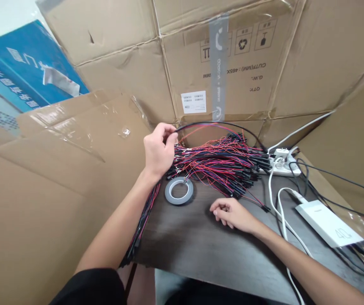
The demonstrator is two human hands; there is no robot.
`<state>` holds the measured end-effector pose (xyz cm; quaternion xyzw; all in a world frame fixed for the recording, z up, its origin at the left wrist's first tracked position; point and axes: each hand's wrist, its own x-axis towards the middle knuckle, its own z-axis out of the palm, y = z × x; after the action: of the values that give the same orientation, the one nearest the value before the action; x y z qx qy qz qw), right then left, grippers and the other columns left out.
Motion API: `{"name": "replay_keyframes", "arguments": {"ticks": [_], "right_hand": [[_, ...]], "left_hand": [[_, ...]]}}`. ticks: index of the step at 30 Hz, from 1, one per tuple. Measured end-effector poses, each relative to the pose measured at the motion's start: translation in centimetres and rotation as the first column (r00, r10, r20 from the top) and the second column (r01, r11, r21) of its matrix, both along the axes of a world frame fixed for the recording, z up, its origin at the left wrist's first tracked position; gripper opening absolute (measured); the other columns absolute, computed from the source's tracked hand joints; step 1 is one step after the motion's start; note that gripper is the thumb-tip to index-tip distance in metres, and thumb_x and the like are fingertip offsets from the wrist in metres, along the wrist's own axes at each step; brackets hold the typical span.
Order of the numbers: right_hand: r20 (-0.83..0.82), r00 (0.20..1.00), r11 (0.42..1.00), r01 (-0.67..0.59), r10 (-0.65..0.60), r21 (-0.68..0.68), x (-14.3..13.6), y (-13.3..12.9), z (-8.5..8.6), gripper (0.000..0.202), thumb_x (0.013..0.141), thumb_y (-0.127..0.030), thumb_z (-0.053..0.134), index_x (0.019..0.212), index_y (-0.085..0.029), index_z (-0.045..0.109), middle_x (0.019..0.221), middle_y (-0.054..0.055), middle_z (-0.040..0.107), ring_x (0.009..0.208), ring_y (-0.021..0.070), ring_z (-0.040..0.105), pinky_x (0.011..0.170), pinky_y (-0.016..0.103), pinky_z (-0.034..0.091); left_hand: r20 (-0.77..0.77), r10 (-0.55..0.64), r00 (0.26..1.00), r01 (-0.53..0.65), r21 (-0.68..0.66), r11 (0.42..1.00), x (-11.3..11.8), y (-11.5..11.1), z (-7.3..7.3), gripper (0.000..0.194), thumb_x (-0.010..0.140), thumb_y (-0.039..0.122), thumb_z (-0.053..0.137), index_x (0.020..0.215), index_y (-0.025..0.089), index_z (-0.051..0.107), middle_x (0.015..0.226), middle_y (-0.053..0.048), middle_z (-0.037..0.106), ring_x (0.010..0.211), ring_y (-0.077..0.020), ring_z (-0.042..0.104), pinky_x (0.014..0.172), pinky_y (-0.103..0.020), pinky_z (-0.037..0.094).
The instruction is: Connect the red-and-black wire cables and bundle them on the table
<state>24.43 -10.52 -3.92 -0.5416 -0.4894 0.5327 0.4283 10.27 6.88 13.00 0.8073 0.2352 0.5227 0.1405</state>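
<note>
In the head view, my left hand (159, 148) is raised above the left end of a wire pile, thumb and fingers pinched on one end of a black-sleeved cable (223, 123). This cable arcs over the pile to the right, with red and purple wires close beside it. Below lies a thick heap of red and black wires with black ends (220, 163). A roll of grey tape (171, 198) sits flat in front of the heap. My right hand (231, 213) rests low over the table, fingers curled in, with nothing visible in them.
More wires (144, 216) hang over the table's left edge. At the right are a white power strip (291, 170), a white box marked 40 (329, 222) and loose white and black cords. Cardboard (125, 76) walls in the dark table (182, 245) at the back and sides.
</note>
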Motion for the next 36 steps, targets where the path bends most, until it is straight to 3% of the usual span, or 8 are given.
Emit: {"name": "replay_keyframes", "arguments": {"ticks": [3,8,11,14,19,24,30,36], "right_hand": [[-0.107,0.994,0.997,0.012,-0.004,0.072,0.1,-0.3,0.6,0.039,0.074,-0.041,0.066,0.105,-0.017,0.059,0.076,0.002,0.061,0.052,0.0092,0.049,0.038,0.017,0.034],[-0.447,0.878,0.935,0.002,0.168,0.355,0.2,-1.4,2.2,0.095,0.062,-0.041,0.086,0.141,-0.039,0.034,0.120,0.008,0.056,0.072,0.0138,0.060,0.047,0.021,0.045],[-0.491,0.849,0.897,0.047,0.196,0.439,0.4,-2.0,2.9,0.085,0.060,-0.053,0.085,0.135,-0.039,0.047,0.119,0.008,0.057,0.067,0.0139,0.057,0.041,0.021,0.042],[-0.428,0.900,0.891,0.132,0.076,0.435,1.1,-2.3,3.4,0.039,0.075,-0.052,0.074,0.105,-0.026,0.073,0.090,0.008,0.067,0.060,0.0148,0.054,0.045,0.025,0.043],[-0.378,0.910,0.817,0.344,-0.170,0.462,2.7,-2.6,4.5,0.021,0.077,-0.042,0.073,0.073,-0.022,0.077,0.060,0.006,0.064,0.058,0.0185,0.059,0.050,0.030,0.045],[-0.446,0.747,0.698,0.645,-0.492,0.310,3.6,-2.3,5.3,0.024,0.062,-0.041,0.081,0.059,-0.018,0.073,0.047,0.004,0.060,0.044,0.0164,0.053,0.041,0.028,0.040],[-0.570,0.608,0.608,0.762,-0.553,0.222,4.5,-2.1,6.0,0.029,0.056,-0.041,0.078,0.048,-0.017,0.064,0.036,0.002,0.052,0.033,0.0120,0.041,0.036,0.025,0.033],[-0.600,0.475,0.551,0.832,-0.644,0.066,5.8,-2.5,6.7,0.025,0.068,-0.033,0.062,0.049,-0.019,0.055,0.033,-0.002,0.042,0.031,0.0097,0.030,0.033,0.024,0.025]], "left_hand": [[-0.077,-0.083,0.994,0.072,-0.136,0.988,-1.9,-4.9,-2.6,0.006,0.084,0.012,0.054,0.085,0.017,0.058,0.061,0.005,0.061,0.054,-0.0088,0.058,0.057,-0.020,0.046],[-0.166,-0.090,0.982,0.020,-0.383,0.924,-4.6,-13.6,-9.8,0.008,0.088,0.015,0.054,0.085,0.018,0.061,0.066,0.003,0.064,0.056,-0.0084,0.060,0.056,-0.018,0.045],[-0.180,-0.100,0.979,-0.024,-0.582,0.813,-5.3,-17.5,-13.7,0.009,0.088,0.015,0.054,0.085,0.018,0.062,0.068,0.003,0.066,0.062,-0.0095,0.063,0.059,-0.018,0.047],[-0.197,-0.097,0.976,-0.071,-0.698,0.712,-5.9,-19.4,-16.1,0.009,0.088,0.015,0.054,0.085,0.018,0.062,0.069,0.001,0.067,0.066,-0.0113,0.064,0.063,-0.020,0.048],[-0.232,-0.045,0.972,-0.137,-0.710,0.691,-7.5,-19.3,-16.9,0.011,0.087,0.017,0.053,0.086,0.017,0.063,0.073,-0.001,0.067,0.068,-0.0128,0.063,0.066,-0.022,0.047],[-0.171,-0.041,0.984,-0.110,-0.778,0.618,-8.2,-18.6,-16.2,0.010,0.083,0.017,0.056,0.083,0.017,0.067,0.076,-0.002,0.068,0.071,-0.0125,0.061,0.068,-0.022,0.046],[0.083,0.025,0.996,0.069,-0.934,0.350,-8.6,-17.4,-16.1,0.014,0.077,0.027,0.063,0.078,0.014,0.067,0.061,0.002,0.056,0.049,-0.0068,0.044,0.046,-0.018,0.033],[0.178,0.085,0.980,0.148,-0.947,0.284,-8.8,-17.1,-16.4,0.021,0.076,0.034,0.066,0.079,0.013,0.068,0.054,0.003,0.050,0.044,-0.0049,0.038,0.043,-0.017,0.027]]}}
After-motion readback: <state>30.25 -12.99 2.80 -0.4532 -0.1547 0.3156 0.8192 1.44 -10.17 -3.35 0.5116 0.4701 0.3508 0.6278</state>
